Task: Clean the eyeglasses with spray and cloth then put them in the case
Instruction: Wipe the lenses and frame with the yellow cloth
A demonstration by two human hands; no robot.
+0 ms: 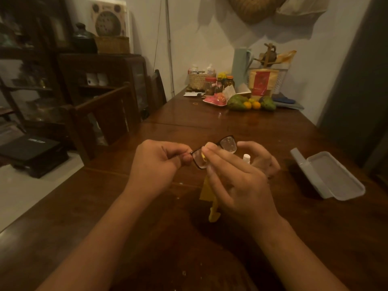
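Two hands hold the glasses (227,143) and a yellow cloth (206,190) above a wooden table (252,127).
In the middle of the frame the left hand (155,162) pinches the black frame of the glasses at its left corner, thumb and forefinger closed on it. Just to the right, the right hand (237,179) has its fingers clamped on the cloth and holds it against the left lens; the rest of the cloth hangs down to the lower middle. The right lens is uncovered and shows pale spots. The white top of the spray (246,158) shows just behind the right hand, the rest is hidden. The grey case (331,177) lies open at the right of the frame, well apart from the hands. Fruit (247,103) and jars stand at the far end of the table, in the upper middle.
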